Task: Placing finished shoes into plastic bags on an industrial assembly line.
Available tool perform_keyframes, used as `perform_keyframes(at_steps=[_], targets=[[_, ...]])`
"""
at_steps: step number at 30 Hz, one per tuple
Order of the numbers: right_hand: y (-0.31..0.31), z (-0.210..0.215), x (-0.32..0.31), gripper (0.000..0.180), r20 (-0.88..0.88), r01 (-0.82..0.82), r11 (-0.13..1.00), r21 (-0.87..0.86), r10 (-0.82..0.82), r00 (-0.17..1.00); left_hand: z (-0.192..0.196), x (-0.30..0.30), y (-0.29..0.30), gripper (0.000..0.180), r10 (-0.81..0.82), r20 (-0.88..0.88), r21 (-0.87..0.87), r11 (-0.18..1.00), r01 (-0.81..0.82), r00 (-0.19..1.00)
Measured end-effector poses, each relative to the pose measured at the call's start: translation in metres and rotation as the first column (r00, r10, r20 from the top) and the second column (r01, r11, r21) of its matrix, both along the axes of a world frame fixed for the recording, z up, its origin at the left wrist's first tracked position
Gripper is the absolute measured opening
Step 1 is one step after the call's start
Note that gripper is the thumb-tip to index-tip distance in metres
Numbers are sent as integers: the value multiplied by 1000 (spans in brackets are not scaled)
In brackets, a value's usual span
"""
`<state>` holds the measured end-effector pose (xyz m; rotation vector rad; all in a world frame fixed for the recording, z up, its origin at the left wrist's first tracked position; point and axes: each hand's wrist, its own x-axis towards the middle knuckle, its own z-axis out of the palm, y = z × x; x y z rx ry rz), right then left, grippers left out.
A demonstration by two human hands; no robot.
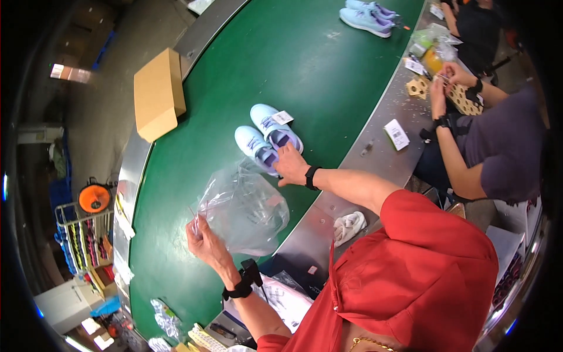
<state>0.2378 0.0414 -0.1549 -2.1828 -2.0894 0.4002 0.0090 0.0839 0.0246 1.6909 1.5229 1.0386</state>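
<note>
A pair of light blue and purple sneakers (pixel 267 138) lies on the green conveyor belt (pixel 305 64), one with a white tag on it. My right hand (pixel 290 167) rests on the heel end of the sneakers, fingers on the nearer shoe. A clear plastic bag (pixel 243 208) spreads on the belt just below the shoes. My left hand (pixel 202 237) pinches the bag's left edge. Both wrists carry black bands.
A brown cardboard box (pixel 157 94) sits at the belt's left rim. Another pair of sneakers (pixel 366 17) lies farther up the belt. On the metal side ledge (pixel 381 158) are a white cloth (pixel 349 226) and a label card (pixel 397 134). A co-worker's hands (pixel 443 88) handle tan cut-out pieces.
</note>
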Motion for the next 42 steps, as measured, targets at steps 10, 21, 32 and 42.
perform_keyframes(at_steps=[10, 21, 32, 42], targets=[[-23, 63, 79, 35, -776, 381, 924, -30, -262, 574, -10, -29, 6, 21, 255, 347, -231, 956, -181, 903], [-131, 213, 21, 31, -992, 90, 995, -39, -49, 113, 30, -1, -18, 15, -91, 524, 3, 995, 104, 847], [-138, 204, -62, 27, 195, -720, 610, 331, 702, 685, 32, 44, -64, 9, -374, 19, 321, 881, 348, 927], [-144, 206, -82, 33, -23, -808, 533, 252, 838, 545, 82, 61, -119, 8, -827, -370, 48, 438, 898, 424]])
